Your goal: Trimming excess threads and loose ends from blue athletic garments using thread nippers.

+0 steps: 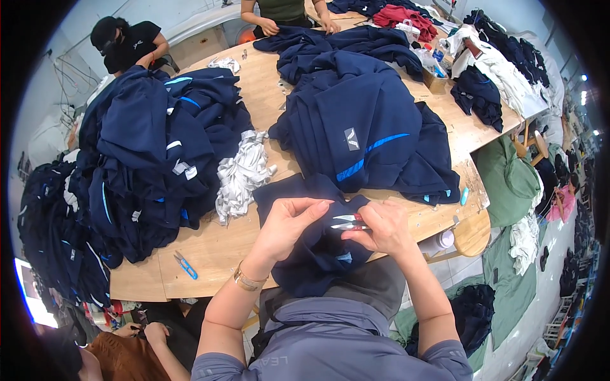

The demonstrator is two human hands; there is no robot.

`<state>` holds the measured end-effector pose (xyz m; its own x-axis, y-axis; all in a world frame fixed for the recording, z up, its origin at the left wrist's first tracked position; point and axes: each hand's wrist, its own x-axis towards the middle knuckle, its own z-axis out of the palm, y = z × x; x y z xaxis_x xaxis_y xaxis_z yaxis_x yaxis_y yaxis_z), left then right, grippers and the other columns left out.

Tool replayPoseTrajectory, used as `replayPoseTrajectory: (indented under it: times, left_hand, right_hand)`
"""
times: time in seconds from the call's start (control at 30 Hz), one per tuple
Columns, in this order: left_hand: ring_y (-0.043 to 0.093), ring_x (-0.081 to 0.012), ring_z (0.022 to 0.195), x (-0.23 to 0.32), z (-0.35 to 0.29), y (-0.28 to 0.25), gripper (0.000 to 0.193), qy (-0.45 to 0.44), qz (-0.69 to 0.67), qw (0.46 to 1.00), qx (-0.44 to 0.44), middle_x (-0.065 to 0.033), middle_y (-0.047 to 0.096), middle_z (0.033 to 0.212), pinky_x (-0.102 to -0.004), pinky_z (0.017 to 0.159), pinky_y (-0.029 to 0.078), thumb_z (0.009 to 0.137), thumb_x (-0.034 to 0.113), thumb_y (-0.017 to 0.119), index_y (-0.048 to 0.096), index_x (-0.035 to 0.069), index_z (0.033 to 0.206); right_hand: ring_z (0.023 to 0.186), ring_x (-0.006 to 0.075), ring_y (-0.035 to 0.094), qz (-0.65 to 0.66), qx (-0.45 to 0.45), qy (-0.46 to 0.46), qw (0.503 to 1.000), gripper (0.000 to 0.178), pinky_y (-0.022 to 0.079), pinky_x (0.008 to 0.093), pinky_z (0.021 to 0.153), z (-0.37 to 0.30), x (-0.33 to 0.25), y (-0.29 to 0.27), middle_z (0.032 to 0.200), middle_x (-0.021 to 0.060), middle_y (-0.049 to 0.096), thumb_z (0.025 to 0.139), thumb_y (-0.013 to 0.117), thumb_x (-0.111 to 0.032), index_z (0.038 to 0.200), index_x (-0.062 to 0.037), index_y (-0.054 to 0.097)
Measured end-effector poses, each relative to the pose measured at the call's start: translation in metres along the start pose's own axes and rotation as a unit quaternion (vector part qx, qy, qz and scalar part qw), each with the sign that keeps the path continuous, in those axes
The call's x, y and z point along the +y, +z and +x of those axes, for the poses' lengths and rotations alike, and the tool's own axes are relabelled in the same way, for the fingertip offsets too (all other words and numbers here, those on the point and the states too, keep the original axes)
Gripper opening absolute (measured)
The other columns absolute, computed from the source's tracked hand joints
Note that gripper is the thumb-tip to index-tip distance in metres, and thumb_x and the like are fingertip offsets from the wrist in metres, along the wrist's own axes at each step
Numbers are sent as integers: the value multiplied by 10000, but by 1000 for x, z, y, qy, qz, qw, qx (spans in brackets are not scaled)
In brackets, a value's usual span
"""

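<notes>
A navy garment (pixel 314 257) lies over my lap and the near table edge, bunched in dark folds. My left hand (pixel 286 225) pinches its upper part between thumb and fingers, and a bracelet circles that wrist. Thread snips (pixel 344 222) with silver blades and red grips sit in my right hand (pixel 386 227). Their blades point left toward the left fingertips, just above the cloth, and look parted. Whether a thread lies between them is too small to make out. A small light-blue patch (pixel 344 257) shows low on the garment.
Beyond my hands rises a big navy garment pile (pixel 356 108); another heap (pixel 140 127) stands left. White strips (pixel 244 174) lie between them. Blue-handled snips (pixel 186 265) rest near the table's front edge. Co-workers stand across the table (pixel 254 76); another person (pixel 127 355) sits at lower left.
</notes>
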<state>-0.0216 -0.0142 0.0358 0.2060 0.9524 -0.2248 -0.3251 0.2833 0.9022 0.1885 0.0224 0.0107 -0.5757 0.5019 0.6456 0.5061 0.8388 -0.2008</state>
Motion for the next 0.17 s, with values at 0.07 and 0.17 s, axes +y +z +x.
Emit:
replayPoseTrajectory:
  times: [0.07, 0.17]
  left_hand:
    - [581, -76, 829, 0, 0, 0, 244, 0, 3, 1000, -2, -80, 663, 928, -203, 757, 450, 866, 147, 622, 647, -54, 1002]
    - [578, -78, 848, -2, 2, 0, 262, -8, -4, 1000, -6, -84, 659, 945, -201, 771, 444, 868, 165, 621, 644, -50, 1016]
  right_hand:
    - [457, 176, 489, 11, -1, 3, 1000, 454, 369, 289, 454, 0, 0, 0, 553, 6, 440, 662, 707, -497, 647, -102, 482]
    - [464, 184, 498, 31, -4, 16, 999, 449, 374, 295, 455, 1, -1, 1, 565, 9, 466, 664, 706, -499, 670, -99, 503]
